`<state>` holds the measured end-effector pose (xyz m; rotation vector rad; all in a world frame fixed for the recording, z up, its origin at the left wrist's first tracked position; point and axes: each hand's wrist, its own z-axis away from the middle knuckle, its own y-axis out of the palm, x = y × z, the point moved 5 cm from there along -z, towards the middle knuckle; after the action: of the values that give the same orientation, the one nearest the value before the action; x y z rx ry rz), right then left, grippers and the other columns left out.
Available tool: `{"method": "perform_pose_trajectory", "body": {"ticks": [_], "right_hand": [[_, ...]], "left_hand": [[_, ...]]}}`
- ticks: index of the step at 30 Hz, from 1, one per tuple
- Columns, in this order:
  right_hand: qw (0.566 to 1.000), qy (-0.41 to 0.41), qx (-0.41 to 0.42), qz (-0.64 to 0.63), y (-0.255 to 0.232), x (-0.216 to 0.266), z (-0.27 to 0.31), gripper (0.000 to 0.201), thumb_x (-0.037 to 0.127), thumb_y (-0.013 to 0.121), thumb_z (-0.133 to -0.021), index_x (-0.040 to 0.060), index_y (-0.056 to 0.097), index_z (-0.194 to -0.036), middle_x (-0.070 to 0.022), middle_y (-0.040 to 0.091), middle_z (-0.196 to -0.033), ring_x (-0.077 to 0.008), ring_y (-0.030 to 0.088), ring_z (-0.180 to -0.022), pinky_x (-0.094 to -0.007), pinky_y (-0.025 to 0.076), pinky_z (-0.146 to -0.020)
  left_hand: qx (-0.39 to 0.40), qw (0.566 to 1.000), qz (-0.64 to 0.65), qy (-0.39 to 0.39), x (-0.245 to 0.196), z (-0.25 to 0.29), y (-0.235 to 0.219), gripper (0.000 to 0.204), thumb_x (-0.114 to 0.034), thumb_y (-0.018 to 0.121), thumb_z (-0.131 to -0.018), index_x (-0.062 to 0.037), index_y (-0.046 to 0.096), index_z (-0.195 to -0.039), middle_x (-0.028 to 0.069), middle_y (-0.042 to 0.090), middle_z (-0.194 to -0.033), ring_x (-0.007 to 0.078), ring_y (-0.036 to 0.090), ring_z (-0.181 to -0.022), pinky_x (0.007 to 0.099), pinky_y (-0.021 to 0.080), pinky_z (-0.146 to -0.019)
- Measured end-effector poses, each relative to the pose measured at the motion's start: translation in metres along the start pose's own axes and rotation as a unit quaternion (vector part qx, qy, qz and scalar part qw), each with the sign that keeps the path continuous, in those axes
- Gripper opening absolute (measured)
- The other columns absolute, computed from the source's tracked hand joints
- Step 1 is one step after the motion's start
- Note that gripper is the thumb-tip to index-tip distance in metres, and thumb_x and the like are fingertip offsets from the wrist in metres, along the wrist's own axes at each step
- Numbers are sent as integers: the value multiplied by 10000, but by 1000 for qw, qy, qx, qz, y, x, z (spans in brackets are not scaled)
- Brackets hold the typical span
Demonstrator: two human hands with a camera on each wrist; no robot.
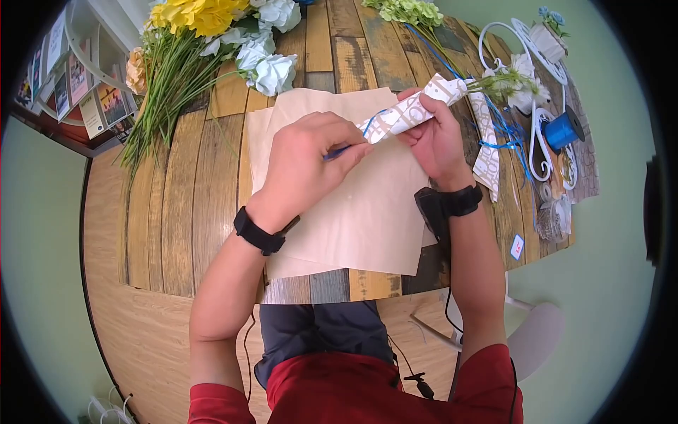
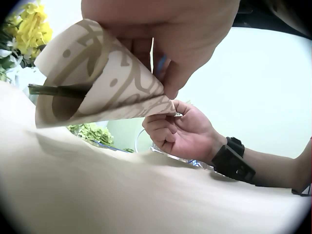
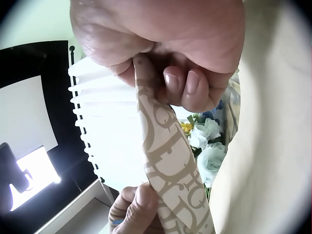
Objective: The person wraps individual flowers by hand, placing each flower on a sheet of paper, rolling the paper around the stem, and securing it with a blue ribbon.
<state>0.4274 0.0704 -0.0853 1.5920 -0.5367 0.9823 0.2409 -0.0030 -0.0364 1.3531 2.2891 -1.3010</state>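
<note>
A slim flower bouquet in white paper with a tan letter print (image 1: 402, 118) is held at a slant over the table. My right hand (image 1: 439, 138) grips it near the flower end, the thumb across the paper. White flowers (image 1: 519, 85) show past that end, overlapping things behind. My left hand (image 1: 307, 159) is at the lower end, fingers curled with a blue ribbon (image 2: 162, 62) between them. Ribbon also crosses the wrap. In the left wrist view, a green stem (image 2: 56, 90) shows inside the paper's open end. In the right wrist view, the left thumb (image 3: 141, 197) lies against the paper's edge.
Beige paper sheets (image 1: 353, 226) lie beneath the hands. Loose yellow flowers (image 1: 201, 14) and pale blue flowers (image 1: 272, 74) lie at the far left. To the right are another paper-wrapped bundle (image 1: 487, 169), a blue ribbon spool (image 1: 563, 131) and a white wire stand (image 1: 540, 162).
</note>
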Motion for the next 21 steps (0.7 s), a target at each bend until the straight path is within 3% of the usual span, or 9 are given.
{"method": "perform_pose_trajectory", "body": {"ticks": [4, 11, 13, 14, 16, 17, 19, 21], "right_hand": [[997, -16, 19, 78, 1, -1, 1, 220, 225, 553, -968, 28, 622, -1037, 26, 515, -747, -45, 356, -592, -211, 304, -521], [987, -60, 7, 150, -2, 5, 1, 196, 208, 559, -986, 41, 632, -1055, 40, 534, -771, -17, 371, -606, -188, 301, -523], [977, -76, -13, 196, -2, 6, 1, 206, 221, 561, -992, 42, 634, -1064, 43, 550, -786, -8, 387, -614, -188, 305, -523], [978, -77, -14, 196, 0, 6, 1, 206, 221, 561, -992, 42, 634, -1064, 43, 550, -786, -8, 387, -614, -188, 305, -523], [970, -109, -28, 215, 4, 8, 2, 229, 238, 562, -997, 33, 633, -1070, 43, 558, -790, -7, 398, -616, -192, 312, -523], [970, -109, -29, 215, 6, 7, 2, 229, 238, 562, -997, 33, 633, -1070, 43, 558, -790, -7, 398, -616, -192, 312, -523], [967, -130, -44, 213, 9, 9, 3, 243, 241, 554, -1005, 21, 627, -1076, 50, 543, -778, -10, 382, -603, -195, 310, -520], [974, -133, -42, 178, 8, 8, 2, 247, 238, 549, -1007, 14, 623, -1077, 52, 536, -771, -15, 377, -598, -197, 310, -519]], "left_hand": [[66, 991, 68, -93, 12, 2, 5, 166, -56, 793, -763, -19, 713, -904, 56, 689, -775, 126, 623, -668, 265, 490, -610], [21, 963, 122, -239, 25, 2, -2, 200, -67, 741, -841, -5, 693, -1025, 47, 706, -804, 79, 597, -640, 229, 487, -621], [7, 925, 241, -293, 27, 2, -2, 164, -71, 699, -884, 24, 690, -1017, 64, 710, -827, 96, 628, -672, 228, 505, -630], [8, 925, 241, -292, 23, 0, -4, 164, -71, 699, -884, 24, 690, -1017, 64, 710, -827, 96, 628, -672, 228, 505, -630], [11, 863, 396, -314, 10, 1, 1, 168, -60, 662, -910, 47, 677, -1038, 88, 706, -839, 120, 658, -703, 238, 538, -656], [12, 863, 396, -314, 6, 3, 5, 168, -60, 662, -910, 47, 677, -1038, 88, 706, -839, 120, 658, -703, 238, 538, -656], [45, 807, 481, -340, -2, 10, 22, 192, -75, 668, -912, 50, 672, -1058, 103, 704, -854, 132, 672, -727, 257, 566, -686], [57, 802, 482, -348, -5, 16, 37, 227, -87, 657, -925, 55, 652, -1102, 108, 703, -869, 135, 679, -751, 267, 571, -697]]}}
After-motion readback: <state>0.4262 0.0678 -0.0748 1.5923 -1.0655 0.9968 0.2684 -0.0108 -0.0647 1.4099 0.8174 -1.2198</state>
